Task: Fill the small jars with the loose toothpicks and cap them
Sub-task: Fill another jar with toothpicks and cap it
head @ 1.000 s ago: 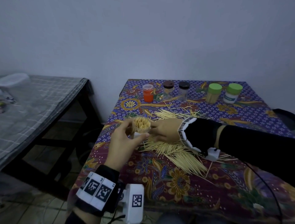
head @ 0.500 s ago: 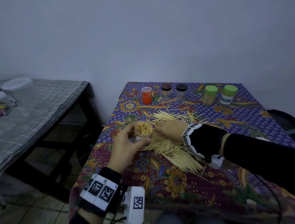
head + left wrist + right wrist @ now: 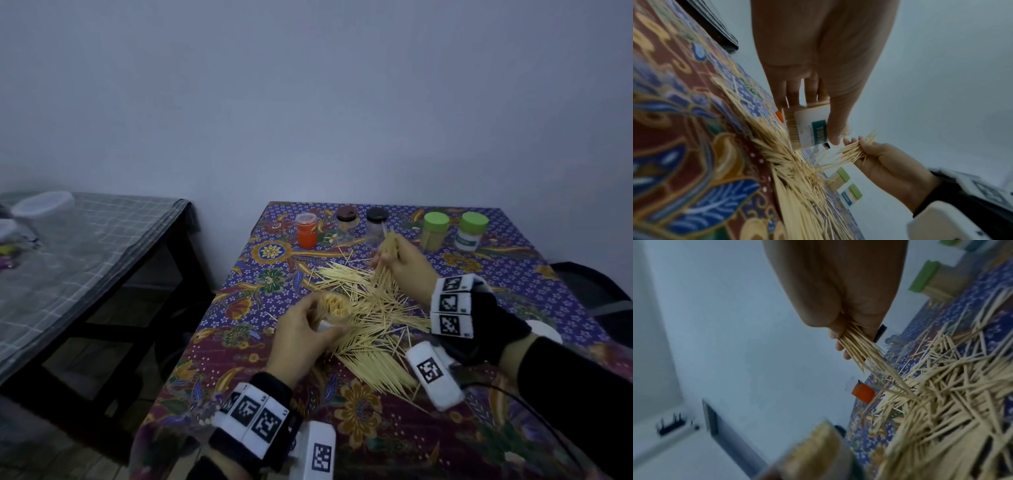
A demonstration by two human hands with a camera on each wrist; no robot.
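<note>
Left hand (image 3: 301,337) low and near, fingers (image 3: 784,95) and thumb curled round an open jar (image 3: 334,308). Right hand (image 3: 406,263) raised farther out, fingers clenched on a bundle of toothpicks (image 3: 387,257). Both wrists banded with black-and-white marker cuffs.

Only partly readable text: the jar (image 3: 809,128) held in the left hand (image 3: 818,53) has a white label with a teal band reading "TOOT", the rest cut off by the thumb. The green-capped jar (image 3: 472,231) at 1 o'clock on the table has a white-and-teal label too, lettering too blurred to read. The wrist bands (image 3: 450,310) carry black-and-white square marker codes, no letters legible.
</note>
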